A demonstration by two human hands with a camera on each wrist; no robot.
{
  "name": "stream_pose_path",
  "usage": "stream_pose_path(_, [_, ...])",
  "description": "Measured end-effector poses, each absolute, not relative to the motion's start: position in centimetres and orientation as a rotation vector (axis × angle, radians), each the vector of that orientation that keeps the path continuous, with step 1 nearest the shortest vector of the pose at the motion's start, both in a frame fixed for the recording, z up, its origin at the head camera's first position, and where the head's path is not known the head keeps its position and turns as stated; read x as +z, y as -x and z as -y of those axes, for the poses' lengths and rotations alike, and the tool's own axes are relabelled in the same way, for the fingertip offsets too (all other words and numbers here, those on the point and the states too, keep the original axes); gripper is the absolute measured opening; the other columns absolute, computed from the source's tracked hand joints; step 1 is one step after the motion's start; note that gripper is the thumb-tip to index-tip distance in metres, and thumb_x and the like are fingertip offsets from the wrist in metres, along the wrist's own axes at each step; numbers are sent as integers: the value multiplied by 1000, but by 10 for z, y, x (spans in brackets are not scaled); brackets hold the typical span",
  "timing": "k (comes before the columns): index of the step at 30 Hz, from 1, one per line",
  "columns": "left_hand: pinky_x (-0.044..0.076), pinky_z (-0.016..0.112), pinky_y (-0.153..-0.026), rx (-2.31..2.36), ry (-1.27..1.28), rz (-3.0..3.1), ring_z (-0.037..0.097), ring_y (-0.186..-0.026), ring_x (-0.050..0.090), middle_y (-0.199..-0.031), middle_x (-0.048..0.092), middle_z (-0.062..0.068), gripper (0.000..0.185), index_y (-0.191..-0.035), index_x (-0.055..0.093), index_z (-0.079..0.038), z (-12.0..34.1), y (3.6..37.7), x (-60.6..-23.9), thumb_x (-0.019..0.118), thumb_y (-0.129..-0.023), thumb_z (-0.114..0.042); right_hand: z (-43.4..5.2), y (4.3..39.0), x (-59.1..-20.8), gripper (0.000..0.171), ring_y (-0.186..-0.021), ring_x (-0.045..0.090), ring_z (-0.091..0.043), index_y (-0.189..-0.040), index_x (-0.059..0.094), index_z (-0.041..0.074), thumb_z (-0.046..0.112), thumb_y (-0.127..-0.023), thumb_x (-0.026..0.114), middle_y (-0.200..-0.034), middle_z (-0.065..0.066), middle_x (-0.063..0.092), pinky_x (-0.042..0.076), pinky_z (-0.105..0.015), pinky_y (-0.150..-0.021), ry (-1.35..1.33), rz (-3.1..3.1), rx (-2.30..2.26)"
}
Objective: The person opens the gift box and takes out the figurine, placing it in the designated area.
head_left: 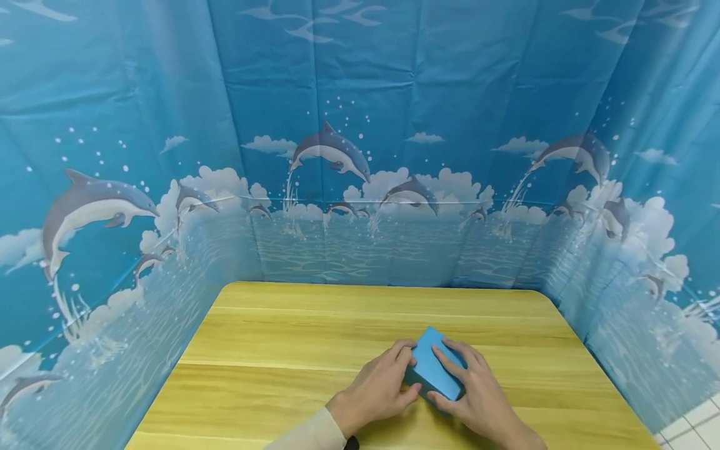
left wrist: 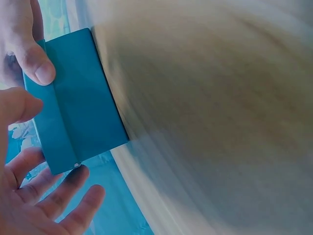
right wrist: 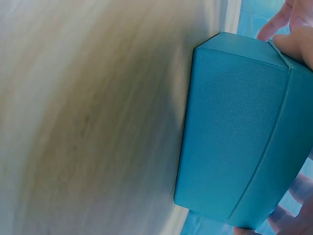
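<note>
A blue cardboard box (head_left: 434, 364) sits tilted on the wooden table (head_left: 281, 350), near its front edge and right of centre. My left hand (head_left: 410, 370) grips the box's left side, with curled fingers at the edge and the thumb under the near corner. My right hand (head_left: 441, 374) holds it from the right, fingers laid over the top face and the thumb at the near edge. The left wrist view shows the box (left wrist: 78, 103) with a fingertip (left wrist: 41, 68) pressing its face. In the right wrist view the box (right wrist: 234, 132) fills the right half, over blurred table (right wrist: 88, 122).
A blue curtain printed with dolphins (head_left: 360, 125) walls the table in at the back, left and right. Bare wood stretches left of and behind the hands. White floor tiles (head_left: 694, 422) show at the bottom right corner.
</note>
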State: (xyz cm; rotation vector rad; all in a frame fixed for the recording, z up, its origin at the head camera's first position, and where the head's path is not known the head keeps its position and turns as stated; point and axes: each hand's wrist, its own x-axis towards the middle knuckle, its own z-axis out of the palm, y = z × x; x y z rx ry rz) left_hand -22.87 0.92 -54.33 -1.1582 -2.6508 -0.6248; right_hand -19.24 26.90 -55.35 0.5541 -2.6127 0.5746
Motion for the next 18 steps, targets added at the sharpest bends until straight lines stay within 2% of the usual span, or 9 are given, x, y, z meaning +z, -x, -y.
stream_pose_path(18, [64, 19, -101, -607, 1145, 2630, 17, -136, 74, -166, 62, 9, 29, -134, 66, -15, 5, 228, -544, 76, -115, -33, -260, 195, -553, 86, -148, 63, -43, -168, 65, 22, 56, -95, 96, -171, -11, 61, 63, -63, -105, -619, 2638, 540])
